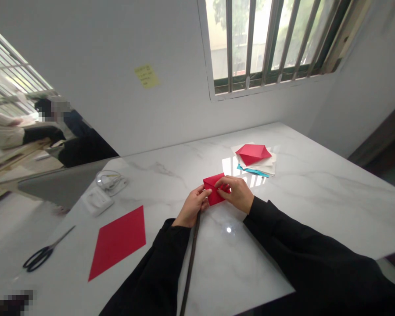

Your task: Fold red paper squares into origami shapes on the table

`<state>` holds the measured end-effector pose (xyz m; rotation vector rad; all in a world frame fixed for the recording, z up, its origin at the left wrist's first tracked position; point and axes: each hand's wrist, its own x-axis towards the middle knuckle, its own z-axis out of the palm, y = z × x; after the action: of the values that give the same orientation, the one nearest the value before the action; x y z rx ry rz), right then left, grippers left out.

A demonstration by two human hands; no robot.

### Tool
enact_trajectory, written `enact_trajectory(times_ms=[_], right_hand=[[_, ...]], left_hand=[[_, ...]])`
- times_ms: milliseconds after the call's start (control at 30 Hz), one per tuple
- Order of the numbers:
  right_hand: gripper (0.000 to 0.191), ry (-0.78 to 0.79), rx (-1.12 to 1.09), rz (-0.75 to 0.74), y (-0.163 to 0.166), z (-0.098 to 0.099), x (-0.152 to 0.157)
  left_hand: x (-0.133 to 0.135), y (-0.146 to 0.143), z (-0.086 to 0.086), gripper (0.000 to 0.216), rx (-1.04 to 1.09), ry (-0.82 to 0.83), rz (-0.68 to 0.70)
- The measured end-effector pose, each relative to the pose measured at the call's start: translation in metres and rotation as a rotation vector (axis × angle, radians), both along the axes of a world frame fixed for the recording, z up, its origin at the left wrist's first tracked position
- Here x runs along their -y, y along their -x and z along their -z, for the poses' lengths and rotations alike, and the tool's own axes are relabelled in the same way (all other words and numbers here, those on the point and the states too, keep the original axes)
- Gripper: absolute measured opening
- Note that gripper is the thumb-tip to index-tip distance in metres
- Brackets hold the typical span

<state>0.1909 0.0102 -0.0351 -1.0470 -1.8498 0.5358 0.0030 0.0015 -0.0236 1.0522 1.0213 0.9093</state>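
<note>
Head view: white marble table (316, 210) takes most of the frame, pushed against a white wall with a barred window (266, 39) above and a yellow sticky note (146, 75) left of it. Far left, another person (52, 131) in dark clothes sits well away from my table, face blurred. On the table, left of my arms, a flat red paper sheet (120, 240) lies diamond-wise; black scissors (44, 253) sit further left near the edge, apart from the sheet. Behind those, a white flat box (97, 201) with a coiled white cable (110, 181) just beside it. Back right of my hands, a small paper stack (266, 166) (white and blue sheets) with a folded red piece (253, 153) resting on top. Both my sleeves are black. Centre of table: small folded red paper (214, 189), held just above or on the surface, can't tell which. My left hand (193, 205) pinches its left edge with the fingertips; my right hand (237, 192) is closed over its right side, fingers pressing on the fold. A dark strap (191, 263) hangs down between my arms, in front of the table
</note>
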Motion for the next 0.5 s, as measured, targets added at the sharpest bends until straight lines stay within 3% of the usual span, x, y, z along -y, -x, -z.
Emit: enact_trajectory(times_ms=[500], right_hand=[[0.021, -0.012, 0.017, -0.003, -0.0002, 0.0012, 0.0009]], left_hand=[[0.0007, -0.0053, 0.0023, 0.046, -0.025, -0.045, -0.047]])
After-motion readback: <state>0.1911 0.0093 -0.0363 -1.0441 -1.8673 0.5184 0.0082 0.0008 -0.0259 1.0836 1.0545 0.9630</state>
